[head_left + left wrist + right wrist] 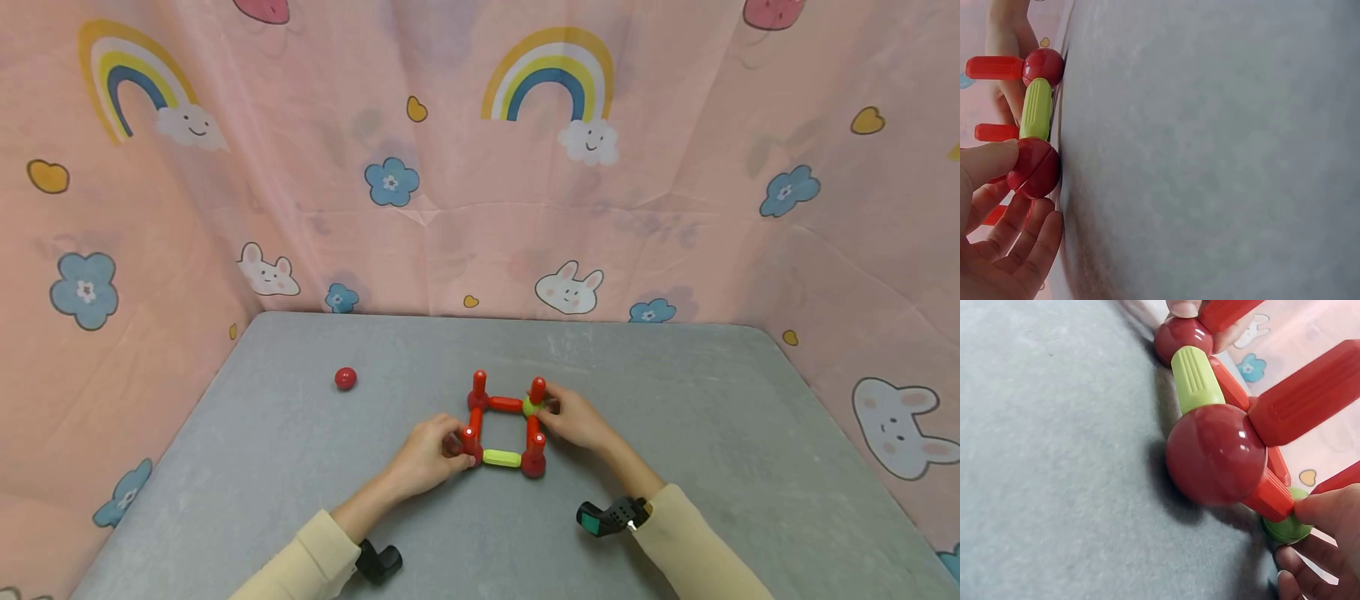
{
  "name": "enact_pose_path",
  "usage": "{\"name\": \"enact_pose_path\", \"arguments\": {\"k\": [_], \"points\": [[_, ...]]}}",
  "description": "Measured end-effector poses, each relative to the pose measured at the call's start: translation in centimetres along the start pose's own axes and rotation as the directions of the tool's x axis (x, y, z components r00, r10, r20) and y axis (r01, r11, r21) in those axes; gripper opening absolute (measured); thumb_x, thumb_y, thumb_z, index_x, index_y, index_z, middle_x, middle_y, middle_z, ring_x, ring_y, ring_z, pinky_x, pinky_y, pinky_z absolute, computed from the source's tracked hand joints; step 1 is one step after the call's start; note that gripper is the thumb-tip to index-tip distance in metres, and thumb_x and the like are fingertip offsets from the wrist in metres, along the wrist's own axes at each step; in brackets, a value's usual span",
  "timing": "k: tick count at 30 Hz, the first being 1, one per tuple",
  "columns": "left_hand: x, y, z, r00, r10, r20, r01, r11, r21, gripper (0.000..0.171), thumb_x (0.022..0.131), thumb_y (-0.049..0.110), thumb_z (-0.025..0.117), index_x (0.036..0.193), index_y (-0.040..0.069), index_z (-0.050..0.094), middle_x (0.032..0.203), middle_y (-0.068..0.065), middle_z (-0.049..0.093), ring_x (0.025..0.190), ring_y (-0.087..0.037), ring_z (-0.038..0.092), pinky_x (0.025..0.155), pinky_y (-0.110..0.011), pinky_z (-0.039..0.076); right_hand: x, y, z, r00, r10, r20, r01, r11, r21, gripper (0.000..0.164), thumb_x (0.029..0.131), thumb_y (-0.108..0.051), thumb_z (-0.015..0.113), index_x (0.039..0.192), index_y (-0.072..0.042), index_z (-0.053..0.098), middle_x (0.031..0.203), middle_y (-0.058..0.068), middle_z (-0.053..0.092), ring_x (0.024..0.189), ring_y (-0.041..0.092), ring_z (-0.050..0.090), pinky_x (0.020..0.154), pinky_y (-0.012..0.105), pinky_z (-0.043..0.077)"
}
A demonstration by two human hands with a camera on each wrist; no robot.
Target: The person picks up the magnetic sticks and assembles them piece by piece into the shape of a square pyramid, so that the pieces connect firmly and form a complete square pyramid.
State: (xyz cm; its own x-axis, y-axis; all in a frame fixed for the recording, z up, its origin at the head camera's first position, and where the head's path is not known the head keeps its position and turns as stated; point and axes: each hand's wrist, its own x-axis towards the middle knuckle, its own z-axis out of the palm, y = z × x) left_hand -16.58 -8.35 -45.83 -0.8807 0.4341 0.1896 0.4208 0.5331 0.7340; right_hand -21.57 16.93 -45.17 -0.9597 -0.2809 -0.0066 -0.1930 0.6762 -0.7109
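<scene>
A square frame of rods and balls lies on the grey table, with a red rod standing up at each corner. Three corner balls are red and the far right one is a green ball (pixel 532 406). The near side is a yellow-green rod (pixel 502 458); the other sides are red rods. My left hand (pixel 429 454) pinches the near left red ball (pixel 1035 169) between thumb and fingers. At the far right corner my right hand (pixel 576 418) holds the green ball with thumb and fingertips. The near right red ball (pixel 1216 455) is untouched.
A loose red ball (pixel 346 378) sits on the grey table (pixel 675 400) toward the back left. Behind and at both sides hangs a pink printed cloth (pixel 465 250). Each wrist wears a black strapped device (pixel 613 517).
</scene>
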Motion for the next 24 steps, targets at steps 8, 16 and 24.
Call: {"name": "enact_pose_path", "arguments": {"k": [8, 16, 24], "points": [[0.1, -0.1, 0.1, 1.000, -0.003, 0.024, 0.003, 1.000, -0.011, 0.018, 0.074, 0.008, 0.075, 0.087, 0.011, 0.063, 0.082, 0.002, 0.055, 0.071, -0.007, 0.058, 0.062, -0.019, 0.047, 0.3, -0.3, 0.1, 1.000, 0.022, 0.006, -0.022, 0.999, 0.044, 0.031, 0.086, -0.010, 0.060, 0.117, -0.006, 0.058, 0.111, 0.012, 0.061, 0.091, 0.022, 0.058, 0.065, 0.027, 0.047], [-0.3, -0.2, -0.5, 0.999, -0.009, 0.051, 0.012, 0.999, -0.045, 0.020, 0.078, 0.008, 0.071, 0.096, 0.011, 0.065, 0.089, 0.002, 0.058, 0.076, -0.009, 0.060, 0.065, -0.020, 0.049, -1.1, 0.2, 0.2, 0.996, 0.026, -0.085, -0.016, 0.994, 0.108, 0.038, 0.088, -0.007, 0.057, 0.124, 0.000, 0.050, 0.121, 0.020, 0.054, 0.091, 0.026, 0.058, 0.059, 0.026, 0.047], [-0.7, 0.3, -1.3, 0.999, -0.015, 0.038, 0.021, 0.988, -0.152, 0.025, 0.082, 0.010, 0.068, 0.106, 0.010, 0.064, 0.095, 0.001, 0.063, 0.081, -0.011, 0.062, 0.070, -0.022, 0.051, -3.6, 0.5, -0.2, 0.985, -0.102, -0.139, 0.109, 0.993, 0.044, 0.023, 0.087, -0.003, 0.060, 0.109, -0.003, 0.058, 0.102, 0.010, 0.063, 0.086, 0.021, 0.060, 0.075, 0.030, 0.050]]}}
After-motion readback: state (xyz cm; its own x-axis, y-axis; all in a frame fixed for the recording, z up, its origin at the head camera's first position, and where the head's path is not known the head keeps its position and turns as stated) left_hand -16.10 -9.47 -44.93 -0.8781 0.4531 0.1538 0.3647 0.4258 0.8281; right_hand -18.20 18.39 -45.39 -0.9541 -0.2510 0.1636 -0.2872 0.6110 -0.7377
